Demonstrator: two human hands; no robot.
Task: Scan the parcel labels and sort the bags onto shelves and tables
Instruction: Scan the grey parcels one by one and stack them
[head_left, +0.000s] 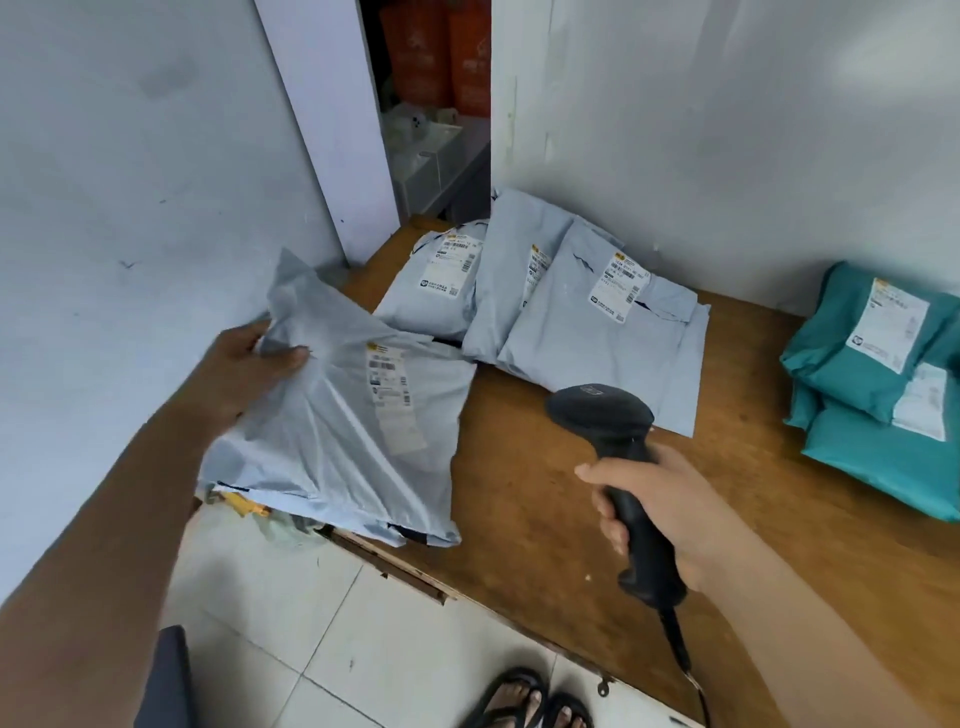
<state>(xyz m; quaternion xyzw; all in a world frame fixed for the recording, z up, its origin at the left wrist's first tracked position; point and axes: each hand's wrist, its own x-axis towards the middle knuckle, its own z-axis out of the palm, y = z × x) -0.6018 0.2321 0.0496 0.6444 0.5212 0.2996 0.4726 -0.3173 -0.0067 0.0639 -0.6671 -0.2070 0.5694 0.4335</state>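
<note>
My left hand (254, 358) grips the upper corner of a pale grey parcel bag (332, 441), which hangs over the left front edge of the wooden table (545, 519). Its white label (389, 384) faces up. My right hand (660, 514) is wrapped round the handle of a black barcode scanner (618, 457), whose head points toward the held bag's label. The scanner's cable runs down past the table edge.
Three pale grey labelled bags (587, 322) lie stacked at the table's back against the wall. Teal bags (883, 395) sit at the right edge. Behind a gap in the white walls stand orange bags on a shelf (441, 52). White floor tiles and sandalled feet (530, 699) lie below.
</note>
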